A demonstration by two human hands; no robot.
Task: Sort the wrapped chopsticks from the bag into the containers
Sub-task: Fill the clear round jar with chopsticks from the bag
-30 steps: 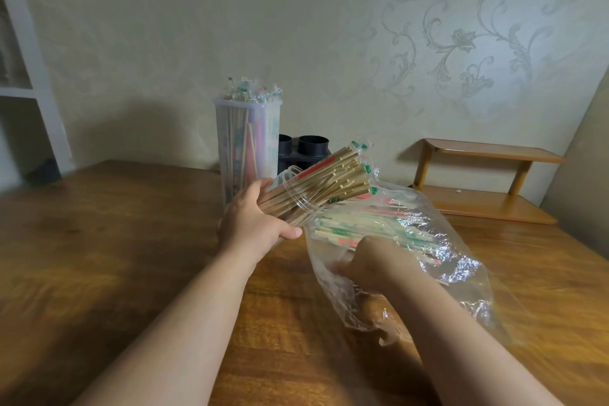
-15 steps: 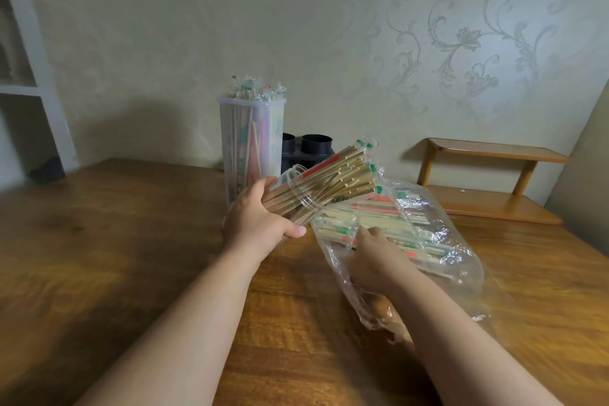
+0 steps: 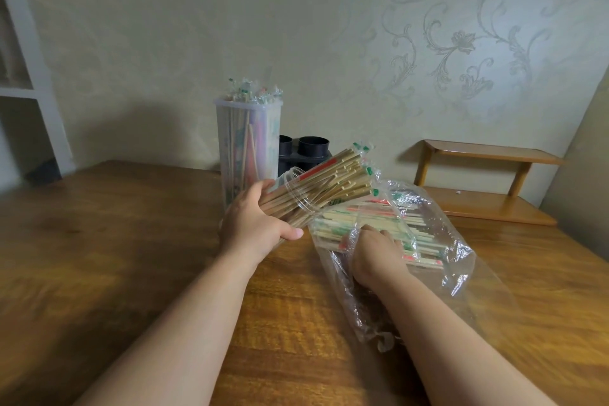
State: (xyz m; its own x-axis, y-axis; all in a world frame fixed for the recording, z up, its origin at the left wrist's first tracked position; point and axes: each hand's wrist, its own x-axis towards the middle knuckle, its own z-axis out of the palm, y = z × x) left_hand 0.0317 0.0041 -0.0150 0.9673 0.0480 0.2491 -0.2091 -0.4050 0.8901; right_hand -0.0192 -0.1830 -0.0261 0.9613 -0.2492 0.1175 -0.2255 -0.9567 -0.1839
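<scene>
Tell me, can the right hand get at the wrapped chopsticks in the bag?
Probably yes: the right hand sits inside the open mouth of the bag, its fingers at the wrapped chopsticks.

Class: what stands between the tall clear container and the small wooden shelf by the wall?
A black two-cup holder, next to the tall clear container, shown in the head view.

Our left hand (image 3: 257, 224) is raised, palm turned inward, fingers and thumb curled round a clear jar (image 3: 290, 180). Our right hand (image 3: 375, 254) lies lower, back up, fingers bent forward; whether they grip anything we cannot tell. Both forearms are bare.
</scene>
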